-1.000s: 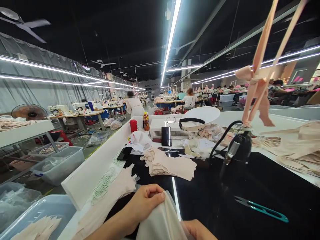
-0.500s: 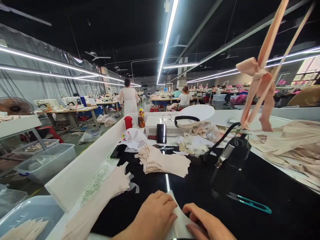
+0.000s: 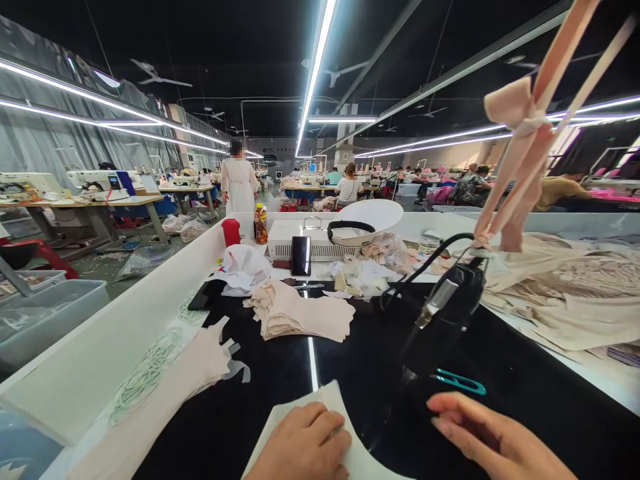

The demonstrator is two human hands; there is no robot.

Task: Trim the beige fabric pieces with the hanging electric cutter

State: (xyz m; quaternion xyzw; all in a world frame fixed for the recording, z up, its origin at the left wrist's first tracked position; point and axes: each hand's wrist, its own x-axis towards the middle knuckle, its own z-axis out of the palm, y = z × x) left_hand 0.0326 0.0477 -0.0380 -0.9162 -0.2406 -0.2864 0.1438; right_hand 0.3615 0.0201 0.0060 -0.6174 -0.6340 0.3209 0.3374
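Observation:
My left hand [image 3: 307, 443] presses down on a pale, off-white fabric piece [image 3: 280, 417] at the near edge of the black tabletop, its fingers curled and bunched on the cloth. My right hand [image 3: 493, 433] is off the cloth, to the right, over the black surface. Its thumb and fingers are apart, with nothing visible between them. Just beyond it lie teal thread snips [image 3: 460, 381]. A black tool with a metal lever [image 3: 440, 320] hangs from knotted pink cloth strips [image 3: 517, 147], above and beyond the right hand.
Stacked beige cut pieces [image 3: 300, 310] lie ahead; more beige pieces [image 3: 195, 360] sit at left beside green cord [image 3: 150, 367]. Farther back are a phone [image 3: 301, 256], a white box [image 3: 280, 240] and a bottle [image 3: 261, 224]. Beige fabric [image 3: 565, 287] is heaped at right.
My right hand has left the fabric and moved right, toward the thread snips. My left hand stays on the cloth, more of which now shows. The view has shifted.

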